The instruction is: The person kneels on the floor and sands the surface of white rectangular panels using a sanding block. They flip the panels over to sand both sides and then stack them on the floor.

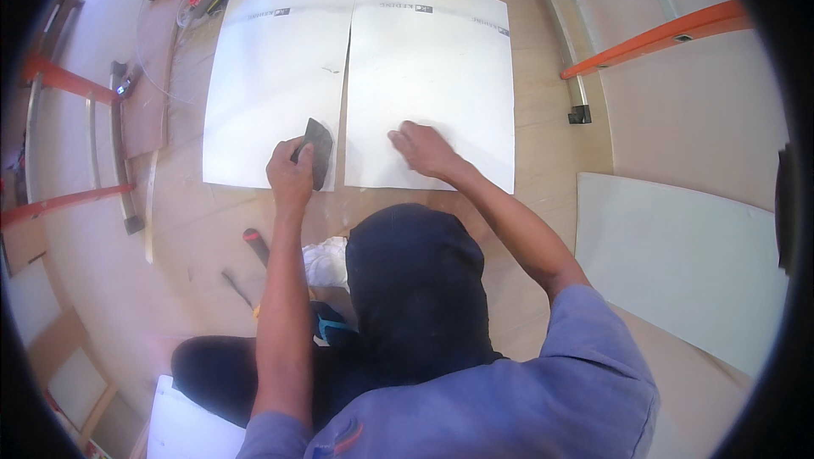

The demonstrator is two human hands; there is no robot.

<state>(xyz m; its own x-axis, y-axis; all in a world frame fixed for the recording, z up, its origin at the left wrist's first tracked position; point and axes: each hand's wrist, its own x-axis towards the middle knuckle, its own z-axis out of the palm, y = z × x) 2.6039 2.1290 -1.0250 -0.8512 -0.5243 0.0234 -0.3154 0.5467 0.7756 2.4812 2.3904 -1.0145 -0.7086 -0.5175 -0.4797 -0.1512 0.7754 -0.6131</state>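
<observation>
While a dark flat pad (321, 154) is gripped by the left hand (291, 169) over the near right corner of the left white panel (271, 77), the right hand (424, 150) is positioned over the near part of the right white panel (432, 73); whether anything is pinched there cannot be told.

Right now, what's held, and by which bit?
The left hand grips a dark, flat, angular piece by its left edge; I can't tell if the right hand holds anything.

Bright, hazy light washes the white panels (424, 77) — shadows soft and faint, outlines bowing toward blackened corners
</observation>
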